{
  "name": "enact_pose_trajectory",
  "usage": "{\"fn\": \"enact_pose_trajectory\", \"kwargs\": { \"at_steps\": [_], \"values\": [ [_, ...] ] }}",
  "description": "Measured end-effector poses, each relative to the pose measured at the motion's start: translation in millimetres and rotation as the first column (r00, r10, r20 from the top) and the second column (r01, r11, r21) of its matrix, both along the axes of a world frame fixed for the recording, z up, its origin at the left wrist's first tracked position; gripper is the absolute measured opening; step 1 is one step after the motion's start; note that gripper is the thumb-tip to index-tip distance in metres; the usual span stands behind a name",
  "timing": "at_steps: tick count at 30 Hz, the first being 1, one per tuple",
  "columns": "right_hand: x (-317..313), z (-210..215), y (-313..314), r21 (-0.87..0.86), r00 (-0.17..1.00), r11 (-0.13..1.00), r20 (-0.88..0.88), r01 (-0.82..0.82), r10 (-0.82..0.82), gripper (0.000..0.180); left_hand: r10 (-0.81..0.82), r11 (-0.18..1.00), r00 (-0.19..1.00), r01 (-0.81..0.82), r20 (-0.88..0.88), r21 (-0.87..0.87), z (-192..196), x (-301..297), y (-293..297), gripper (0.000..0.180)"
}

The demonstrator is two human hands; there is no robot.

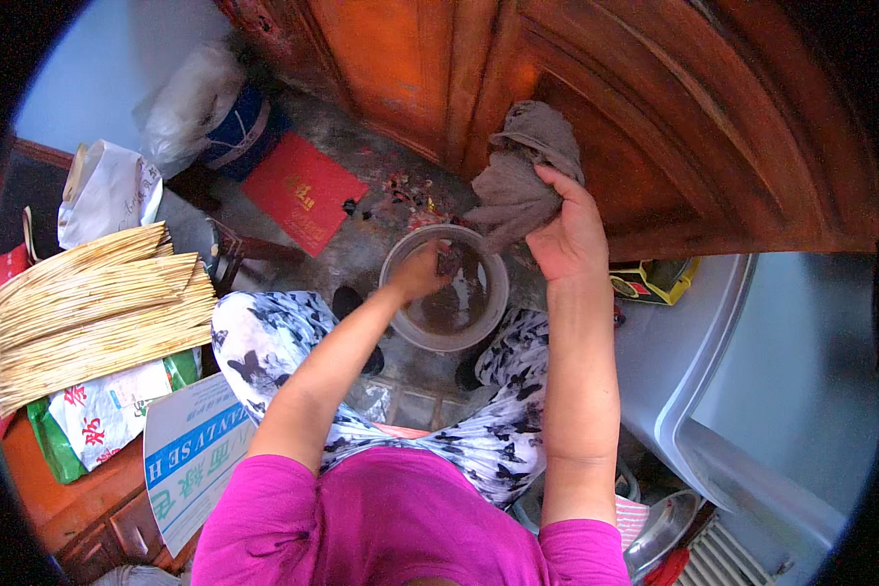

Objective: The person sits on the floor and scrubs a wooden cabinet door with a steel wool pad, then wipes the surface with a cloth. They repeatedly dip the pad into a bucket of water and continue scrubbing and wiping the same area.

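My right hand [568,232] is raised beside the wooden door and grips a crumpled grey cloth [532,166], which hangs to the left of the fingers. Down in a round pale bucket [499,305] between my knees, my left hand [422,274] is closed at the surface of murky brown water [456,311]. A small dark reddish-brown thing shows at its fingertips; whether it is cloth or something else I cannot make out. The bucket stands on the floor in front of me.
A carved wooden door [645,146] rises ahead and to the right. Bundled thin sticks [98,313] lie at my left, near a cardboard sheet [197,459]. Beyond are a red paper sheet [308,191] and a blue bucket [239,132]. A translucent plastic bin [684,361] stands at right.
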State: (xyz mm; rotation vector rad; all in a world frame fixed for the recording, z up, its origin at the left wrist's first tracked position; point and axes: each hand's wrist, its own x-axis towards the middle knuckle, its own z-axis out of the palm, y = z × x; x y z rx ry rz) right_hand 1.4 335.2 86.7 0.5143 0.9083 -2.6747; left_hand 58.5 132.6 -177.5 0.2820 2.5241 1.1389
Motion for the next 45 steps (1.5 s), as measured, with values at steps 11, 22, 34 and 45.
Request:
{"fn": "enact_pose_trajectory", "kwargs": {
  "at_steps": [11, 22, 34, 45],
  "values": [
    [3.8, 3.3, 15.8, 0.016, 0.996, 0.997, 0.041, 0.073, -0.074, 0.036, 0.212, 0.864, 0.937, -0.048, 0.277, -0.501, -21.2, 23.0, 43.0, 0.060],
    [7.5, 1.5, 18.6, 0.043, 0.996, 0.995, 0.012, 0.090, -0.090, 0.038, -0.131, 0.744, 0.977, 0.209, 0.168, -0.635, -71.2, 40.2, 38.9, 0.046],
    [3.3, -6.6, 18.7, 0.036, 0.994, 0.993, 0.020, 0.109, -0.110, 0.037, 0.358, 0.780, 0.563, -0.619, 0.745, 0.093, -76.2, 25.0, 13.0, 0.055],
    [8.6, 3.3, 14.4, 0.032, 0.996, 0.998, 0.068, 0.056, -0.058, 0.033, -0.056, 0.751, 0.960, 0.222, 0.275, -0.622, -121.1, 50.5, 13.3, 0.048]
  ]
}}
